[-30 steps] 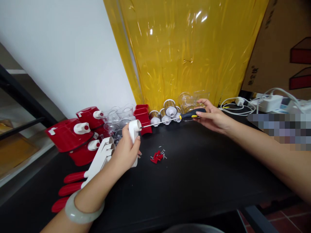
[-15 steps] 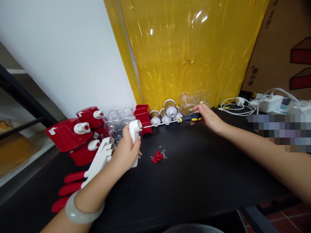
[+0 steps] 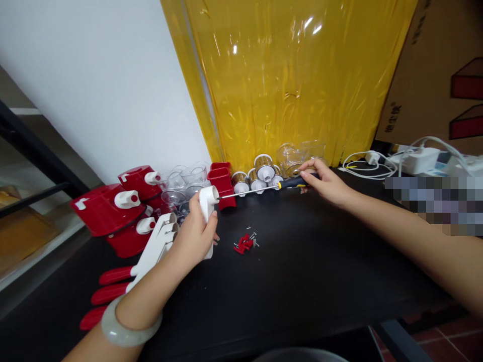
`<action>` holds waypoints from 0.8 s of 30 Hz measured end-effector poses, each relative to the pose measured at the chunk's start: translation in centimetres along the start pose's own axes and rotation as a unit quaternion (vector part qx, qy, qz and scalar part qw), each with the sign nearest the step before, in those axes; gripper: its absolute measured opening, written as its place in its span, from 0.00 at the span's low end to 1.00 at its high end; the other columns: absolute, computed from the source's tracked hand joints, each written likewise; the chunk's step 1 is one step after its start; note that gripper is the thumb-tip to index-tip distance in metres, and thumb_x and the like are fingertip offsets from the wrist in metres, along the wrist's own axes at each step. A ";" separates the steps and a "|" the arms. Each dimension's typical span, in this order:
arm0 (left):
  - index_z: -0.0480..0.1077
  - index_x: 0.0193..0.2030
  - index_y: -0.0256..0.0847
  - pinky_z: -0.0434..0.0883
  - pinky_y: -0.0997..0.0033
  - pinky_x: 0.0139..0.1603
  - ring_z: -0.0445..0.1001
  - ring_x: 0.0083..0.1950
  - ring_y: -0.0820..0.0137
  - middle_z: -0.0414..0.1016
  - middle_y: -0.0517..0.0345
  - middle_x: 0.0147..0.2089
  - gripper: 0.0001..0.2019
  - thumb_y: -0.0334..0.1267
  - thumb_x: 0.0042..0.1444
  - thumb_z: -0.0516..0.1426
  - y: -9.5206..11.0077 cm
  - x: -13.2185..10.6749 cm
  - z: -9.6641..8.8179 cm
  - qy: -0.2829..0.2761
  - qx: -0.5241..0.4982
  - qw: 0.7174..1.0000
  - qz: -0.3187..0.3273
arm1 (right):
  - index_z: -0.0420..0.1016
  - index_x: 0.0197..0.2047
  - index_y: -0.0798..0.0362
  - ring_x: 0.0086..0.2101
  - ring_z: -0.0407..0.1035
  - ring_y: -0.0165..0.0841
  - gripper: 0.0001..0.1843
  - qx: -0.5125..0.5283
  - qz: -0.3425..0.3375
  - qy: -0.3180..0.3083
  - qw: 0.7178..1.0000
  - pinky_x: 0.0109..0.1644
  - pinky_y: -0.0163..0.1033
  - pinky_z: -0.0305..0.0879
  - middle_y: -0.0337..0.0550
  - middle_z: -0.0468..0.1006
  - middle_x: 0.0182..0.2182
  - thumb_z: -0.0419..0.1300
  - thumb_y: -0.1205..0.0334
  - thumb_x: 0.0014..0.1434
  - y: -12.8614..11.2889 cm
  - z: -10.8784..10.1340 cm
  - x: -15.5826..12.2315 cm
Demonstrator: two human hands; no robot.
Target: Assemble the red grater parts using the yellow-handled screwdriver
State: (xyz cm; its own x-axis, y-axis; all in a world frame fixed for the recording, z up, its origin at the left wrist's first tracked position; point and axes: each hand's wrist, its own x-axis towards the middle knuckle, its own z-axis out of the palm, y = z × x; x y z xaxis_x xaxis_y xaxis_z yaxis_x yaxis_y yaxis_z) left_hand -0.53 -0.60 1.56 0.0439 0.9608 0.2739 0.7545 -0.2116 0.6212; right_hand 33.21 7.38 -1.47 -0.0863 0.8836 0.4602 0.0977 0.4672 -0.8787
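My left hand [image 3: 198, 229] is closed around a white plastic crank handle [image 3: 207, 201], its round end raised and facing right. The fingers of my right hand [image 3: 319, 182] grip the black and yellow grip of a screwdriver [image 3: 290, 182]. The long steel shaft runs left, and its tip is at the opening in the crank's round end; whether it sits on a screw inside is hidden. Below, small red plastic pieces [image 3: 243, 244] and several loose screws [image 3: 254, 239] lie on the black table [image 3: 302, 281].
Left of my left hand lie white crank handles with red grips [image 3: 115, 275], beside stacked red housings [image 3: 113, 208]. Along the back are clear plastic parts [image 3: 181, 183], red hoppers [image 3: 221, 181], metal grater drums [image 3: 264, 168] and a white cable [image 3: 362, 168]. A cardboard box [image 3: 422, 100] stands right.
My right hand's fingers have shifted on the screwdriver's grip, and the grip has turned, showing less yellow. My left hand and the crank handle have barely moved.
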 end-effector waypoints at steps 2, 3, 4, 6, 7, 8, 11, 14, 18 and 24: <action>0.42 0.72 0.33 0.72 0.65 0.27 0.77 0.21 0.62 0.73 0.64 0.22 0.33 0.43 0.65 0.51 0.0 0.0 0.0 0.000 0.003 1.000 0.003 | 0.66 0.43 0.45 0.27 0.73 0.32 0.26 0.012 0.006 0.000 1.000 0.36 0.43 0.72 0.35 0.75 0.31 0.68 0.37 0.53 0.1 -0.1 0.1; 0.42 0.72 0.33 0.72 0.65 0.27 0.77 0.21 0.62 0.73 0.64 0.22 0.33 0.43 0.65 0.51 0.0 0.0 0.0 0.000 0.004 1.000 0.006 | 0.66 0.44 0.45 0.27 0.73 0.32 0.26 0.021 0.009 0.000 1.000 0.36 0.43 0.72 0.35 0.75 0.31 0.69 0.38 0.53 0.2 -0.1 0.1; 0.42 0.72 0.32 0.72 0.65 0.27 0.77 0.21 0.62 0.73 0.64 0.22 0.33 0.42 0.65 0.51 0.0 -0.1 0.0 0.001 0.003 1.000 0.008 | 0.66 0.44 0.45 0.27 0.73 0.32 0.26 0.032 0.012 0.000 0.999 0.36 0.43 0.72 0.35 0.75 0.32 0.69 0.38 0.53 0.3 -0.2 0.1; 0.42 0.72 0.32 0.72 0.65 0.27 0.77 0.21 0.62 0.73 0.64 0.22 0.34 0.42 0.65 0.51 0.0 -0.1 0.0 0.002 0.001 1.000 0.009 | 0.66 0.45 0.44 0.27 0.72 0.31 0.27 0.052 0.018 -0.001 0.998 0.34 0.42 0.72 0.35 0.74 0.32 0.70 0.40 0.52 0.4 -0.3 0.2; 0.42 0.72 0.32 0.72 0.65 0.27 0.77 0.21 0.62 0.73 0.64 0.22 0.34 0.42 0.66 0.51 0.0 -0.1 0.0 0.001 -0.001 1.000 0.009 | 0.66 0.46 0.44 0.27 0.71 0.31 0.27 0.061 0.021 0.000 0.998 0.34 0.41 0.71 0.34 0.74 0.32 0.71 0.41 0.52 0.5 -0.3 0.2; 0.41 0.72 0.32 0.73 0.65 0.27 0.77 0.22 0.62 0.73 0.64 0.22 0.34 0.42 0.66 0.51 0.0 -0.1 0.0 -0.001 -0.002 1.000 0.008 | 0.66 0.46 0.44 0.27 0.70 0.30 0.27 0.070 0.024 0.001 0.997 0.33 0.41 0.71 0.34 0.73 0.32 0.71 0.42 0.51 0.5 -0.3 0.2; 0.40 0.73 0.33 0.73 0.65 0.27 0.77 0.22 0.61 0.73 0.64 0.22 0.35 0.43 0.66 0.51 0.0 -0.1 0.0 -0.006 -0.003 1.000 0.005 | 0.66 0.46 0.44 0.28 0.69 0.30 0.29 0.099 0.033 0.003 0.995 0.34 0.40 0.71 0.34 0.73 0.33 0.74 0.45 0.49 0.2 -0.2 0.1; 0.39 0.73 0.33 0.74 0.64 0.28 0.78 0.22 0.61 0.74 0.63 0.23 0.35 0.43 0.66 0.51 0.1 -0.1 -0.1 -0.008 0.001 1.000 0.002 | 0.67 0.46 0.44 0.30 0.69 0.29 0.29 0.133 0.042 0.005 0.990 0.36 0.40 0.72 0.34 0.72 0.34 0.76 0.50 0.46 -0.2 0.0 0.0; 0.40 0.73 0.33 0.74 0.64 0.28 0.78 0.23 0.61 0.74 0.63 0.23 0.35 0.43 0.66 0.51 0.1 -0.1 0.0 -0.008 0.004 1.000 0.000 | 0.68 0.45 0.42 0.33 0.71 0.29 0.30 0.178 0.060 0.010 0.982 0.41 0.40 0.73 0.33 0.73 0.35 0.78 0.56 0.42 -0.8 0.1 -0.2; 0.41 0.73 0.33 0.74 0.64 0.27 0.78 0.22 0.61 0.73 0.65 0.22 0.35 0.43 0.66 0.51 -0.1 -0.2 0.2 -0.008 -0.004 1.000 0.012 | 0.66 0.47 0.41 0.36 0.72 0.33 0.30 0.174 0.060 0.018 0.983 0.43 0.44 0.73 0.34 0.73 0.35 0.75 0.56 0.45 -0.9 0.1 0.0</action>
State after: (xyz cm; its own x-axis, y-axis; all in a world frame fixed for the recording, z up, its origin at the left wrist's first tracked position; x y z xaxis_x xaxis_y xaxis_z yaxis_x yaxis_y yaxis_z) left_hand -0.52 -0.75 1.30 0.0733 0.9580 0.2773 0.7483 -0.2366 0.6198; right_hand 33.08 6.96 -0.73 -0.0583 0.9350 0.3498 -0.2399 0.3270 -0.9141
